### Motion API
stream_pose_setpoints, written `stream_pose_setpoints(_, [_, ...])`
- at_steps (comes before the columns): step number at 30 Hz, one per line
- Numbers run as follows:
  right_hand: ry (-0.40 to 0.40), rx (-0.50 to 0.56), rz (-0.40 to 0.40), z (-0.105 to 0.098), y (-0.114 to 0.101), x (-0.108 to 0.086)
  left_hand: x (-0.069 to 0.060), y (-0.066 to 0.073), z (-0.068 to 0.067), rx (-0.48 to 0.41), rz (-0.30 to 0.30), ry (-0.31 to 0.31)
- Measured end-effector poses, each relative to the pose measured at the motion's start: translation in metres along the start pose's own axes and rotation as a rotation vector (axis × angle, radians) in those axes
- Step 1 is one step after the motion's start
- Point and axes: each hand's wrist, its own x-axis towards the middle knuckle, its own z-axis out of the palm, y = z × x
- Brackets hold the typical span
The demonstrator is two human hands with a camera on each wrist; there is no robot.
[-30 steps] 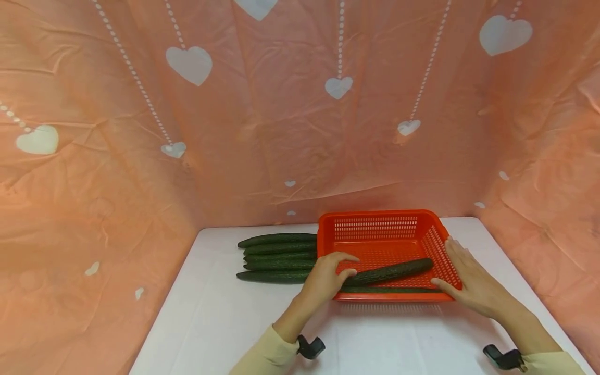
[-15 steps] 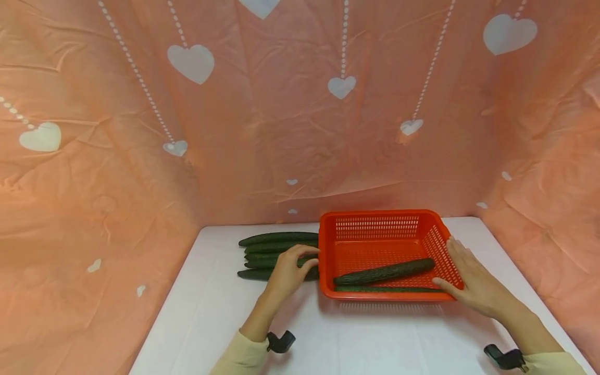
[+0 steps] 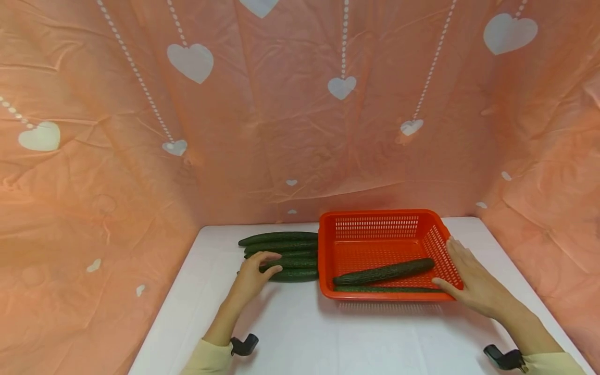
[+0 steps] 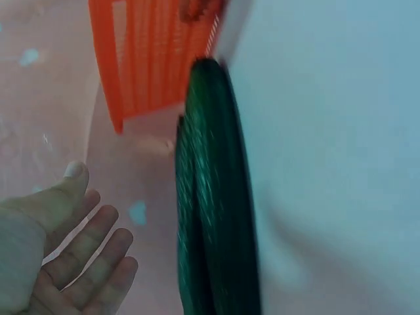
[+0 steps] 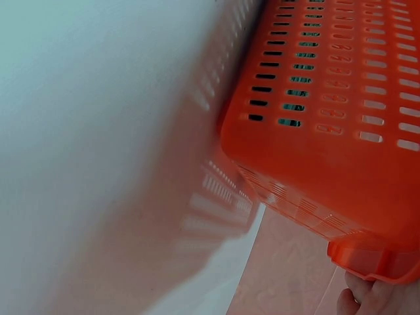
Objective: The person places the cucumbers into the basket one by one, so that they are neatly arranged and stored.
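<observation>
Touching slotted plastic basket (image 3: 384, 296), right hand (image 3: 475, 284); long bumpy cucumbers (image 3: 385, 272) inside

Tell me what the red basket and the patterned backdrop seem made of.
Red basket: likely moulded plastic, smooth, slightly shiny, given its even colour and regular slots.
Patterned backdrop: low-sheen cloth or plastic sheet, given its creases; which is unclear.

Basket (image 3: 389, 297) at right — red-orange. Cucumbers (image 3: 298, 273) all dark green. Table (image 3: 304, 328) white, far backdrop (image 3: 281, 130) pink-orange — white hearts (image 3: 191, 62), dotted strings (image 3: 344, 41). My sleeves (image 3: 208, 357): pale yellow.
</observation>
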Motion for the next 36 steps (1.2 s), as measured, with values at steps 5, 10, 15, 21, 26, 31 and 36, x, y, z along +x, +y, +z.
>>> stream_pose_setpoints(5, [0.002, -0.007, -0.002, 0.000, 0.000, 0.000, -0.005, -0.018, -0.014, 0.049, -0.016, -0.004])
stream_pose_setpoints(10, [0.002, -0.003, -0.005, 0.000, -0.001, 0.000, -0.008, -0.035, -0.024, 0.105, -0.020, -0.027])
stream_pose_setpoints(15, [-0.004, 0.003, 0.002, -0.001, -0.002, -0.001, -0.012, -0.049, -0.032, 0.150, -0.014, -0.018])
stream_pose_setpoints(21, [-0.008, 0.007, 0.009, 0.000, -0.001, 0.000, -0.014, -0.065, -0.038, 0.181, -0.027, -0.005])
stream_pose_setpoints(26, [-0.017, 0.017, 0.018, 0.000, 0.000, 0.000, -0.012, -0.073, -0.041, 0.185, -0.049, -0.023])
stream_pose_setpoints(31, [-0.013, 0.014, 0.011, -0.001, -0.001, 0.000, -0.010, -0.077, -0.042, 0.181, -0.066, -0.017])
stream_pose_setpoints(36, [-0.022, 0.023, 0.023, -0.002, -0.001, 0.000, -0.008, -0.083, -0.042, 0.175, -0.082, -0.026])
